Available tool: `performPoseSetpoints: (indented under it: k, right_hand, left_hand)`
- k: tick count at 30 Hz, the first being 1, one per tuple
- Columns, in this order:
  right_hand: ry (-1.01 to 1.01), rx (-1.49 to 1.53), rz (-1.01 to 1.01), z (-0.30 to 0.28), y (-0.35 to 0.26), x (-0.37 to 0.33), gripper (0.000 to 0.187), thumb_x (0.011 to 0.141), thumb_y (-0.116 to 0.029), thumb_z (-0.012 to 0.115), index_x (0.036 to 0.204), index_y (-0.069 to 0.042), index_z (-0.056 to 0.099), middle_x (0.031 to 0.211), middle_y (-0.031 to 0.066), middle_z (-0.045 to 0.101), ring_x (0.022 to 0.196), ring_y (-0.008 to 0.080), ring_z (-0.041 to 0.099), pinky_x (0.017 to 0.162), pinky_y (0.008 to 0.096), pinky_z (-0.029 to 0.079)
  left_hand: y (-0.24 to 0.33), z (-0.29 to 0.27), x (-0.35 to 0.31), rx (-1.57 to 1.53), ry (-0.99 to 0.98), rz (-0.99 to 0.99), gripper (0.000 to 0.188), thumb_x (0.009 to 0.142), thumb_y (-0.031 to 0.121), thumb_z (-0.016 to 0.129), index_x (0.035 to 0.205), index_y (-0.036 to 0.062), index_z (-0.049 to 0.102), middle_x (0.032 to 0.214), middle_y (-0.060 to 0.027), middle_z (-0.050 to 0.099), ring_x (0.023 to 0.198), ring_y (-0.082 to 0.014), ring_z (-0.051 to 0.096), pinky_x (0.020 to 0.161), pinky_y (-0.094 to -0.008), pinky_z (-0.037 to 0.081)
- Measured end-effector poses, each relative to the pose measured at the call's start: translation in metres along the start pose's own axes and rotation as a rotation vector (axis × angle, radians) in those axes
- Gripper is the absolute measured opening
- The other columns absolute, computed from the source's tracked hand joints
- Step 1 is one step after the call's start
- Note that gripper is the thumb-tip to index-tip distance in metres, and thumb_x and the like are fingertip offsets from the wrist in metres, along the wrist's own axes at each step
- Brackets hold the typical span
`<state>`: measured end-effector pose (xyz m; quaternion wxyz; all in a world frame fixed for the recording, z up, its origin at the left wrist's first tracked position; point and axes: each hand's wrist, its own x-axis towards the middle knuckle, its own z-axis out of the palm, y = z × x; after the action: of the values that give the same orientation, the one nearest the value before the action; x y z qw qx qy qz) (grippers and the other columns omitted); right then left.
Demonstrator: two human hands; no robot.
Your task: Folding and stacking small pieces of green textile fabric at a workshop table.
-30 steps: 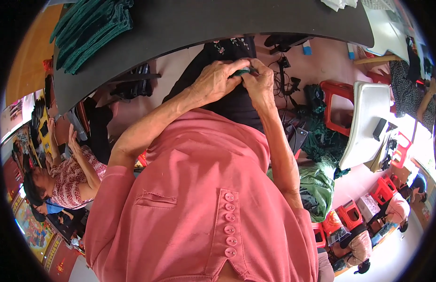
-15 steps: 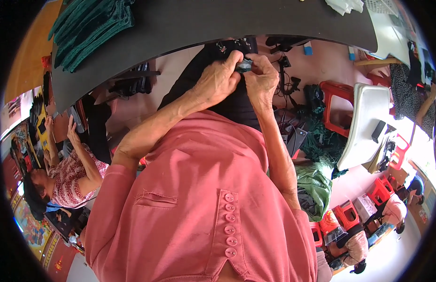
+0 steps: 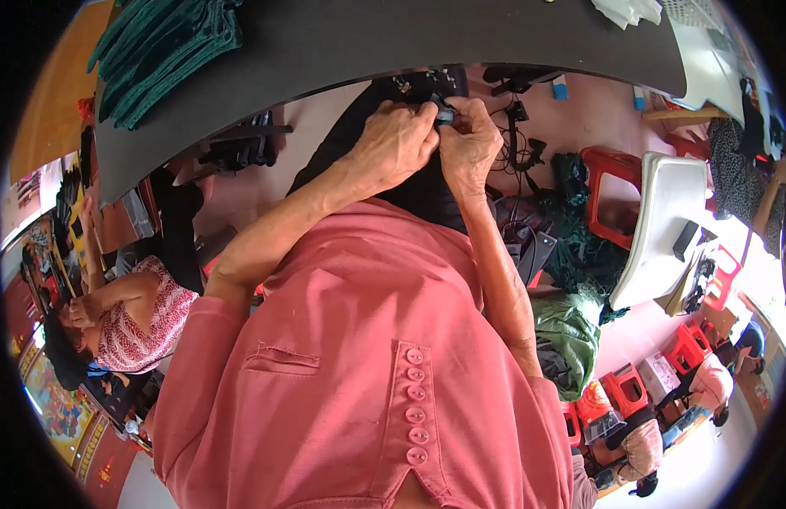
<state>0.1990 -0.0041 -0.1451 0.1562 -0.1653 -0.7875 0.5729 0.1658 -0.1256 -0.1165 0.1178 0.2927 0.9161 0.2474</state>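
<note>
Over my lap, just short of the dark tabletop's near edge, my two hands meet around a small dark-grey and teal piece [image 3: 445, 114]. Its kind is too small to make out. My left hand [image 3: 395, 142] is closed, its thumb and fingertips against the left side of the piece. On the other side my right hand [image 3: 471, 153] pinches it between thumb and curled forefinger. Fingers cover part of the piece. Dark trousers [image 3: 359, 119] lie beneath both hands.
Folded dark-green velvety fabric [image 3: 168, 59] is stacked on the dark table [image 3: 393, 38] at far left. Cables [image 3: 516, 144], red stools [image 3: 609, 182] and a green sack [image 3: 567, 339] stand or lie to my right. A co-worker [image 3: 147, 318] sits at left.
My left hand's fingers have curled in more and its thumb shows less. The small piece has turned between my fingers. At left, the co-worker's arm has bent back toward the head.
</note>
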Motion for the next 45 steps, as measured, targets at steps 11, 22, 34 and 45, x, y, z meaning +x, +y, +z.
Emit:
performPoseSetpoints:
  k: [11, 22, 34, 45]
  right_hand:
    - [-0.098, -0.083, 0.065, -0.006, 0.001, -0.007, 0.021, 0.066, 0.004, 0.064, 0.086, -0.003, 0.061, 0.071, 0.0085, 0.060, 0.057, 0.0166, 0.056, 0.056, 0.0283, 0.046]
    - [-0.169, -0.165, 0.034, -0.011, -0.010, -0.006, 0.017, 0.070, -0.002, 0.064, 0.086, -0.003, 0.061, 0.069, 0.0096, 0.062, 0.057, 0.0180, 0.056, 0.057, 0.0300, 0.047]
    - [-0.293, 0.136, 0.237, -0.020, 0.005, -0.003, 0.020, 0.073, -0.001, 0.061, 0.092, -0.002, 0.066, 0.069, -0.0002, 0.060, 0.064, 0.0048, 0.052, 0.058, 0.0209, 0.043]
    - [-0.188, 0.563, 0.508, -0.016, -0.014, -0.005, 0.021, 0.078, 0.009, 0.057, 0.095, 0.001, 0.067, 0.076, -0.0004, 0.062, 0.068, 0.0035, 0.054, 0.061, 0.0167, 0.041]
  left_hand:
    - [-0.015, 0.026, -0.010, -0.039, 0.114, 0.146, 0.016, 0.081, 0.006, 0.051, 0.095, -0.0002, 0.047, 0.073, -0.0225, 0.057, 0.072, -0.0399, 0.057, 0.068, -0.0473, 0.047]
    - [-0.016, 0.020, -0.011, -0.130, -0.022, 0.086, 0.016, 0.085, 0.012, 0.052, 0.091, -0.0021, 0.048, 0.074, -0.0230, 0.058, 0.070, -0.0390, 0.060, 0.063, -0.0451, 0.050]
    - [-0.002, -0.003, -0.009, -0.170, -0.186, -0.005, 0.018, 0.087, 0.014, 0.052, 0.091, -0.0029, 0.048, 0.071, -0.0213, 0.059, 0.067, -0.0378, 0.060, 0.062, -0.0443, 0.050]
    - [-0.002, 0.001, -0.010, -0.102, -0.087, -0.044, 0.013, 0.086, 0.008, 0.049, 0.094, -0.0014, 0.044, 0.068, -0.0234, 0.055, 0.064, -0.0414, 0.057, 0.058, -0.0474, 0.047]
